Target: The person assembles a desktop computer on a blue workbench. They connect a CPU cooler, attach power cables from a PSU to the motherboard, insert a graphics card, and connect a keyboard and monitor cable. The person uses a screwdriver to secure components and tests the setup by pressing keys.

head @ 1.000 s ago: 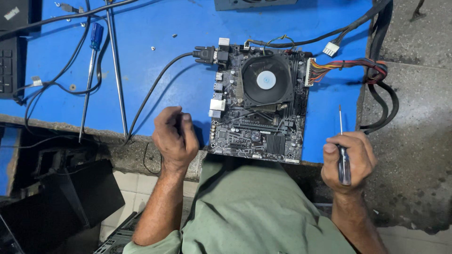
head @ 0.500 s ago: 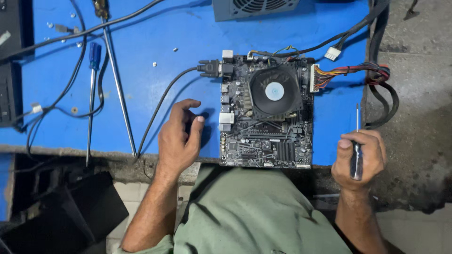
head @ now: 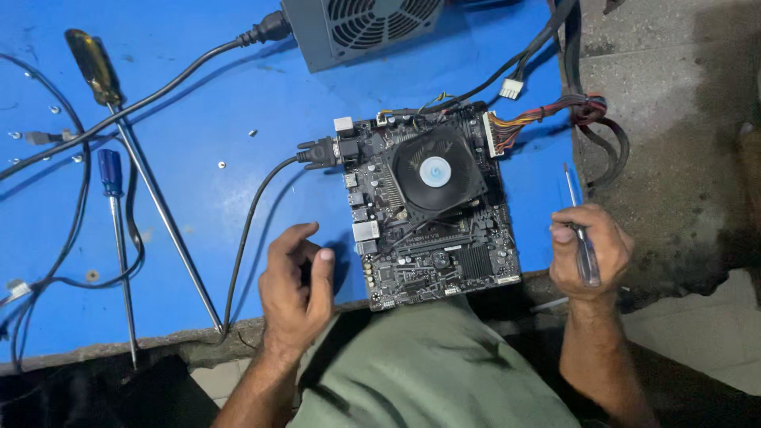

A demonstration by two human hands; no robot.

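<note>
From my remote seat I see a black motherboard (head: 434, 210) lying flat on the blue table (head: 198, 127), its near end reaching the front edge, a round cooler fan (head: 435, 170) on its far half. My right hand (head: 588, 252) hovers just off the board's right side, near the table's right edge, fingers wrapped snugly round a slim screwdriver (head: 579, 230) whose shaft points away from me. My left hand (head: 295, 285) rests at the front edge just left of the board, fingers loosely curled (whether it holds anything, I cannot tell). A black cable (head: 254, 222) runs from a connector on the board's left side down to the front edge. A grey power supply (head: 361, 28) sits at the back edge, its coloured wire bundle (head: 547, 115) plugged into the board's right far corner. Two long screwdrivers (head: 151, 190) lie toward the left edge.
</note>
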